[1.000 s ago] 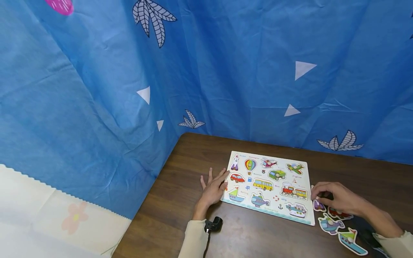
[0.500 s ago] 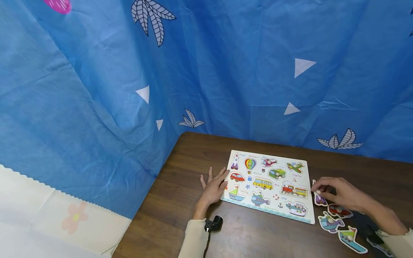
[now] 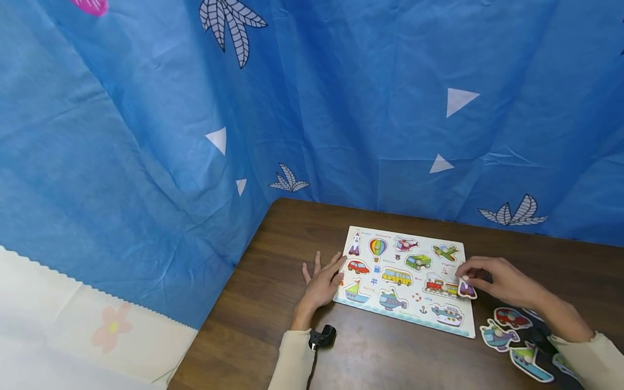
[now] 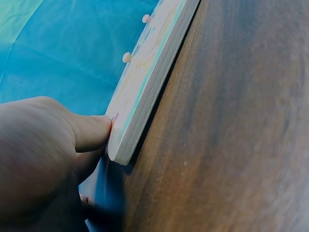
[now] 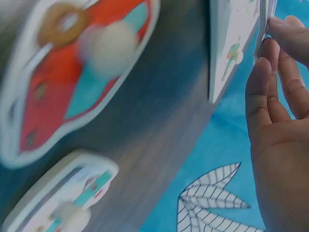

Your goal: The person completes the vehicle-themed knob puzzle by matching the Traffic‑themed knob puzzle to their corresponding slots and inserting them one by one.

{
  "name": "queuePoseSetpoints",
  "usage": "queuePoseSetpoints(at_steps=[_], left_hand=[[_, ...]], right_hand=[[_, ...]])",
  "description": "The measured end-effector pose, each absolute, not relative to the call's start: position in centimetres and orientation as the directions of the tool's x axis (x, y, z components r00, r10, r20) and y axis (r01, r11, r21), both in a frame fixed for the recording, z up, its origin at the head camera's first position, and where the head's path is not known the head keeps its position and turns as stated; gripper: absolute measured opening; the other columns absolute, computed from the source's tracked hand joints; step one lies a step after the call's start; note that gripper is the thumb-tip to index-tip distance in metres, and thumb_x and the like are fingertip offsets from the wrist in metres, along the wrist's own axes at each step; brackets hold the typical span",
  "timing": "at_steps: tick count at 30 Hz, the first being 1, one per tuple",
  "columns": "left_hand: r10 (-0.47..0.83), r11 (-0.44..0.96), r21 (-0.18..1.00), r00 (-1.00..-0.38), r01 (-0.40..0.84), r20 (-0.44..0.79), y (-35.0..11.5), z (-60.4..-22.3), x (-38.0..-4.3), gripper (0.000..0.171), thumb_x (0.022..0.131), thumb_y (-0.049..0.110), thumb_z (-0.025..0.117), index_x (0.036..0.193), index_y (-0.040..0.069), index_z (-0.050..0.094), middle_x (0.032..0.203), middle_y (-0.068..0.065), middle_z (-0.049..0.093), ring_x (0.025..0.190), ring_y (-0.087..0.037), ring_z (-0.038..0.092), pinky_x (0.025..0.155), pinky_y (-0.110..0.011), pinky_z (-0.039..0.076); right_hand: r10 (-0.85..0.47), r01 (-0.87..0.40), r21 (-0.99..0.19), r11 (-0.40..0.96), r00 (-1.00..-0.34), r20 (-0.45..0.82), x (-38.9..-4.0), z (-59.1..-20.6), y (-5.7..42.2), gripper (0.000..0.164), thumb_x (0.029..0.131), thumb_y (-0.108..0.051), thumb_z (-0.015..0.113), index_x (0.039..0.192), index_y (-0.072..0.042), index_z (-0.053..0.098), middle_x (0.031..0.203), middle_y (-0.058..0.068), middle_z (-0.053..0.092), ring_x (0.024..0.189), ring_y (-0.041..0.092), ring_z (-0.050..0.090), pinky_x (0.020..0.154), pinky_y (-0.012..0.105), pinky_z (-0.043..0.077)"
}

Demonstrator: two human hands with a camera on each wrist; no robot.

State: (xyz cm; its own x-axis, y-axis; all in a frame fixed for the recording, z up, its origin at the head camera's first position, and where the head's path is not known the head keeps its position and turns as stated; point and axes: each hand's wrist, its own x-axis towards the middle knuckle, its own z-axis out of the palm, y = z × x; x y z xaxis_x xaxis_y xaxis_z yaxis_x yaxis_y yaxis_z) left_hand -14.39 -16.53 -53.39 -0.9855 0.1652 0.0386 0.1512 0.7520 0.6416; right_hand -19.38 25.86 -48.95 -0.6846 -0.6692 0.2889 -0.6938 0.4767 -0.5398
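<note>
My right hand [image 3: 502, 279] pinches a rocket puzzle piece [image 3: 468, 290] by its small knob, over the right edge of the white vehicle puzzle board [image 3: 411, 311]. In the right wrist view that piece [image 5: 263, 29] is edge-on between thumb and fingers. The left hand [image 3: 322, 287] rests at the board's left edge with fingers spread. Its thumb [image 4: 94, 133] touches the corner of the board in the left wrist view. Pictures of a rocket, balloon, bus, train and other vehicles cover the board, some bearing knobs.
To the right of the board lie a red car piece [image 3: 513, 318], a submarine piece [image 3: 499, 337] and a sailboat piece [image 3: 531, 364]. More pieces are partly hidden under the right forearm. A blue curtain [image 3: 341, 108] borders the brown wooden table [image 3: 253, 325].
My right hand has lifted the rocket piece from beside the board and carried it left, over the board's right edge. The left hand stays put.
</note>
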Motion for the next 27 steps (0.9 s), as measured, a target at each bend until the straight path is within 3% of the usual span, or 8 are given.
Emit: queuePoseSetpoints(at_steps=[15,22,27], left_hand=[[0.156,0.757,0.641,-0.988,0.130,0.016,-16.8,-53.5,-14.4,0.046,0.104,0.023,0.050,0.151,0.021,0.048,0.159,-0.002,0.040,0.153,-0.048,0.001,0.109,-0.077,-0.009],[0.169,0.762,0.634,-0.986,0.134,0.004,-16.6,-53.4,-14.6,0.047,0.105,0.027,0.048,0.152,0.023,0.046,0.160,-0.001,0.039,0.153,-0.047,-0.001,0.110,-0.076,-0.009],[0.164,0.759,0.638,-0.986,0.128,0.003,-16.5,-53.3,-14.6,0.046,0.105,0.026,0.048,0.151,0.022,0.047,0.160,-0.001,0.039,0.153,-0.046,0.000,0.110,-0.076,-0.009]], right_hand=[[-0.718,-0.682,-0.615,0.396,-0.647,0.256,-21.8,-48.8,19.7,0.021,0.087,0.000,0.073,0.106,-0.009,0.073,0.097,-0.003,0.071,0.081,0.001,0.059,0.068,0.022,0.051],[-0.723,-0.622,-0.633,0.460,-0.677,0.139,-22.9,-48.7,17.2,0.019,0.089,-0.005,0.073,0.107,-0.012,0.073,0.101,-0.004,0.071,0.083,0.002,0.057,0.073,0.023,0.053],[-0.729,-0.624,-0.631,0.461,-0.672,0.132,-23.6,-48.6,15.3,0.018,0.090,-0.003,0.072,0.106,-0.011,0.073,0.101,0.000,0.073,0.084,0.004,0.059,0.072,0.025,0.053]])
